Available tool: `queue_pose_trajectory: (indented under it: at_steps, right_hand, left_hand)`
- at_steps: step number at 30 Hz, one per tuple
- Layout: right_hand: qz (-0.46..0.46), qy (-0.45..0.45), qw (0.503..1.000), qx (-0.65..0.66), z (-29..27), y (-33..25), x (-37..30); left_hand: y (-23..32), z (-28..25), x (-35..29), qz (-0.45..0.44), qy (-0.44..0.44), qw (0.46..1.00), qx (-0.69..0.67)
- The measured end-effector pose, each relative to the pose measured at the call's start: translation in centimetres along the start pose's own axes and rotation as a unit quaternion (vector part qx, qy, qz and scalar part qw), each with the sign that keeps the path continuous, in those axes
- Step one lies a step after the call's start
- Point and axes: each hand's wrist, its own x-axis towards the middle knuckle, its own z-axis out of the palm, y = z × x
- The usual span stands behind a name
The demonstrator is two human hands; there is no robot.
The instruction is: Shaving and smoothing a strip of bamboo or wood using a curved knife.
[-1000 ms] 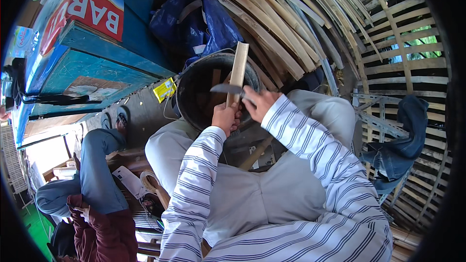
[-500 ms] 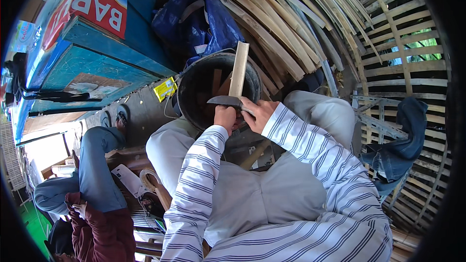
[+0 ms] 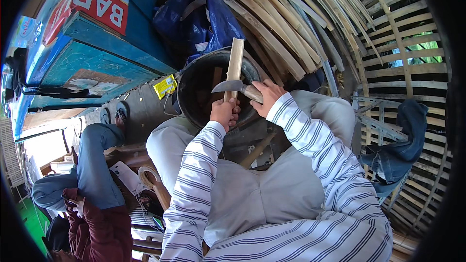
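My left hand (image 3: 224,114) is closed round the lower end of a split bamboo strip (image 3: 236,60), which points away from me over a dark bucket (image 3: 182,98). In my right hand (image 3: 269,97) is a knife (image 3: 227,86) with a short curved blade and a wooden handle. The blade lies crosswise over the strip, just beyond my left fingers, its tip pointing left. Whether the edge bites into the bamboo cannot be seen. Both hands are above the bucket's near rim, between my knees. Inside the bucket, some brownish pieces show dimly.
Long bamboo strips (image 3: 279,24) are stacked behind the bucket, beside a blue plastic bag (image 3: 213,29). A yellow packet (image 3: 165,87) lies left of the bucket, near a blue wooden cabinet (image 3: 97,68). Another person (image 3: 99,165) sits at left. Jeans cloth (image 3: 403,140) hangs at right.
The knife and my right hand have moved away from me and slightly right, up along the strip, so the wooden handle shows more. My left hand has shifted slightly, still holding the bamboo.
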Motion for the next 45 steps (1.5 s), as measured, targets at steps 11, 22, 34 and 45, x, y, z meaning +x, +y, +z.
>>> queue_pose_trajectory:
  at_steps: [11, 22, 34, 45]
  right_hand:
    - [-0.132, 0.088, 0.987, -0.027, 1.2, -0.7, -1.1]
    - [-0.184, 0.059, 0.979, -0.058, -0.1, -1.2, -2.6]
    - [-0.057, 0.085, 0.994, -0.039, -0.8, 0.8, 1.5]
    - [-0.022, 0.049, 0.998, -0.033, -0.4, 0.9, -1.3]
  left_hand:
    - [0.0, -0.5, 0.0, 0.006, 0.012, 1.0, 0.008]
    - [-0.5, 0.2, -0.9, 0.006, 0.055, 0.998, -0.009]
    - [0.4, 0.0, 0.2, 0.024, 0.016, 0.998, 0.054]
    - [-0.9, 0.4, -1.2, 0.027, 0.057, 0.992, 0.106]
